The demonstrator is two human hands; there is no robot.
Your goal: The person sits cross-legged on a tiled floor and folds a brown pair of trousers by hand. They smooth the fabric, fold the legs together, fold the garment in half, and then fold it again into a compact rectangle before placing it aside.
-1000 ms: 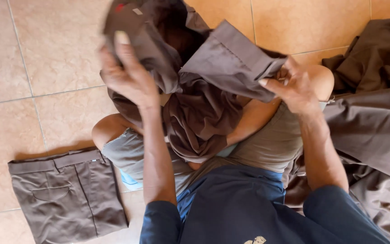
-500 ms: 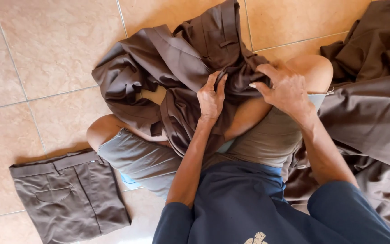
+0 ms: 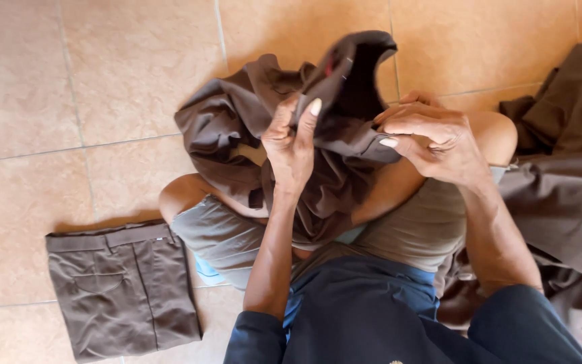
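A crumpled brown garment (image 3: 237, 128) is bunched over my crossed legs. My left hand (image 3: 292, 145) grips a raised fold of it at the middle, fingers curled over the cloth. Just to the right, my right hand (image 3: 434, 138) pinches the same garment at its edge, near my right knee (image 3: 496, 131). Part of the garment stands up between the two hands; the rest drapes down over my lap and hides my shins.
Folded brown trousers (image 3: 122, 286) lie flat on the tan floor tiles (image 3: 102, 74) at the lower left. A heap of more brown clothes (image 3: 567, 182) is spread along the right side, beside my right arm.
The garment came down from in front of me onto my lap. Both hands moved closer together and now lift one fold of it upward between them.
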